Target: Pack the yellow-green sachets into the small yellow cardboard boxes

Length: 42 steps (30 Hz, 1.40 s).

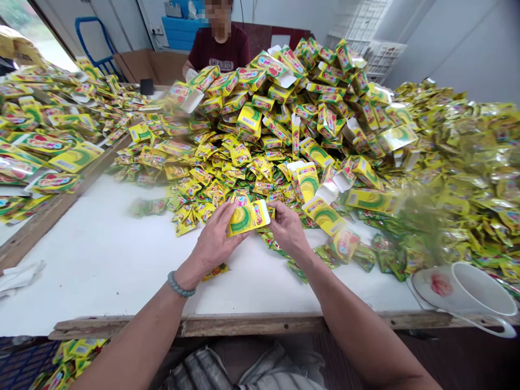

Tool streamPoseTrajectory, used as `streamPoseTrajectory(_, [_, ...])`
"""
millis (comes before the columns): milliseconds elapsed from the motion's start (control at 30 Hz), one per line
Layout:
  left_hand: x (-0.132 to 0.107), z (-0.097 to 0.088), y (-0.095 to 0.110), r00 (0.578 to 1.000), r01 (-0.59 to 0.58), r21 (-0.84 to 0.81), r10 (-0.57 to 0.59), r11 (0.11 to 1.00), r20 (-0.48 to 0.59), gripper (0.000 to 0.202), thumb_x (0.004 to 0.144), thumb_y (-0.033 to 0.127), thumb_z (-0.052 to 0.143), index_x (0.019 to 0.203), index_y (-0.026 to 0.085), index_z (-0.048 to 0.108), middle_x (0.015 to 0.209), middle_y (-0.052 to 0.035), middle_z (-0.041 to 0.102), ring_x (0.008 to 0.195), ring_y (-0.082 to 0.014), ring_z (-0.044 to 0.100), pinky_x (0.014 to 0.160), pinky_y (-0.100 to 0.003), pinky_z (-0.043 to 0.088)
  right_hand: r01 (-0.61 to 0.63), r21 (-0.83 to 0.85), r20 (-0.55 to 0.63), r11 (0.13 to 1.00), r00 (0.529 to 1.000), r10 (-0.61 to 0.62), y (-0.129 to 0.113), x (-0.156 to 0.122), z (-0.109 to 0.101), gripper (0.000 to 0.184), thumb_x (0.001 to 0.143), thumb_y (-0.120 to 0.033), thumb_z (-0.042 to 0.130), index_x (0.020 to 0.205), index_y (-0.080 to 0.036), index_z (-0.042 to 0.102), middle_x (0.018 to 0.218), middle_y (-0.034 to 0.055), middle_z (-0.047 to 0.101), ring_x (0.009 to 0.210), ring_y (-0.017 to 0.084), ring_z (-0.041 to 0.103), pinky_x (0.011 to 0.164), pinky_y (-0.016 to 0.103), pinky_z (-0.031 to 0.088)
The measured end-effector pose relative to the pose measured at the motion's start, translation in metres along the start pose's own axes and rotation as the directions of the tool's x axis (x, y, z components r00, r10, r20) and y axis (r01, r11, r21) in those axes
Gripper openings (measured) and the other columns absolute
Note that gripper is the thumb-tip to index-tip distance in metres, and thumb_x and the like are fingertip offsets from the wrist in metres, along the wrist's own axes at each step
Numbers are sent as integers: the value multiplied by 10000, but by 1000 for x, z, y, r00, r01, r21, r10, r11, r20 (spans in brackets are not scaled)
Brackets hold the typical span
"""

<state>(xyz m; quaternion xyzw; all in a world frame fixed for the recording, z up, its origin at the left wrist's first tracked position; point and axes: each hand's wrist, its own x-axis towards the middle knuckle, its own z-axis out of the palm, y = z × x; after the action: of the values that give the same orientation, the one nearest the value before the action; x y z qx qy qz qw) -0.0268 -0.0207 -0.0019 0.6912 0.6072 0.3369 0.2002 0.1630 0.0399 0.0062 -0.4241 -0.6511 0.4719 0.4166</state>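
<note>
Over a white counter (pixel 122 260) heaped with packets (pixel 239 154), we hold a yellow carton (pixel 244 219), our left grip (pixel 217 233) clasping it, apparently for steadiness, while our right grip (pixel 287 227) curls beside its end, grasping anything or not, we cannot tell.

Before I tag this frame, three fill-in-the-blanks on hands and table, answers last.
1. With the right hand at its end, the yellow-and-green box is gripped around its body by the ____ hand.
2. The mug by the wooden edge is decorated with a reddish ____.
3. The tabletop is coloured ____.

Missing words: left; flower; white.
</note>
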Motion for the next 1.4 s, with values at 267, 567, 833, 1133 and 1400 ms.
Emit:
streamPoseTrajectory(267, [4,-3,4,1000,9,31,-10,999,7,367,937,462,454,1023,188,684,1004,-110,696,1022,-281,623,963,-417,470,13,49,30,999,999,-14,-2,-1,-1,326,813,-523,644,937,-221,640,733,-11,577,660,156,504,624,281,440])
streamPoseTrajectory(567, [8,1,8,991,134,-115,-134,984,4,412,852,441,596,1178,190,620,712,-14,642,742,-216,629,708,-294,486,98,43,-74,994,993,-94,-3,4,-8,237,849,-447,617,913,-220,627,784,-1,595,687,160,522,661,289,446])
streamPoseTrajectory(833, [2,-10,1,967,169,-254,-109,952,231,476,834,508,636,1200,206,674,1100,-68,728,1007,-268,653,938,-367,494,156,-317,2,935,987,-164,-3,4,-19,123,871,-287,560,892,-221,662,820,12,659,725,178,573,716,291,437])
streamPoseTrajectory(1133, [4,-11,7,909,377,-579,-169,723,382,509,790,440,739,1220,186,639,1300,-88,658,1209,-273,599,1031,-377,467,190,-345,238,919,965,-110,-2,5,-23,80,856,-245,631,852,-188,687,780,8,657,729,153,565,695,253,399])
streamPoseTrajectory(1400, [3,-12,7,854,520,-720,-273,459,442,651,698,305,839,1301,212,613,1160,-73,725,965,-226,702,816,-285,550,122,-213,6,969,992,-124,2,6,-14,208,900,-337,592,1027,-178,632,798,14,645,702,149,593,666,254,471])
